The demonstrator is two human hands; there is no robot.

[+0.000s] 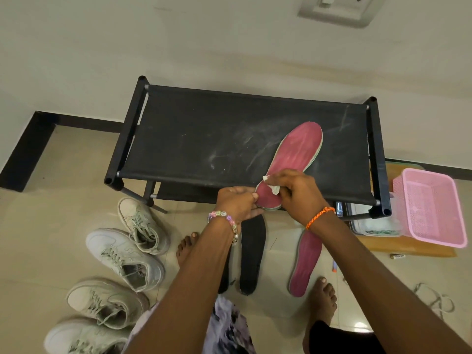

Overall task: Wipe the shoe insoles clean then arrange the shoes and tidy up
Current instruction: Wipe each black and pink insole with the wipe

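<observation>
A pink insole lies slanted on the black fabric top of the shoe rack, its heel sticking out over the front edge. My left hand pinches that heel end. My right hand presses a small white wipe onto the insole near the heel. On the floor below lie a second pink insole and two black insoles. Several white sneakers stand in a line at the left.
A pink plastic basket sits on a wooden board at the right, beside a clear container under the rack's corner. Loose laces lie on the tiles at the lower right. My bare feet stand either side of the floor insoles.
</observation>
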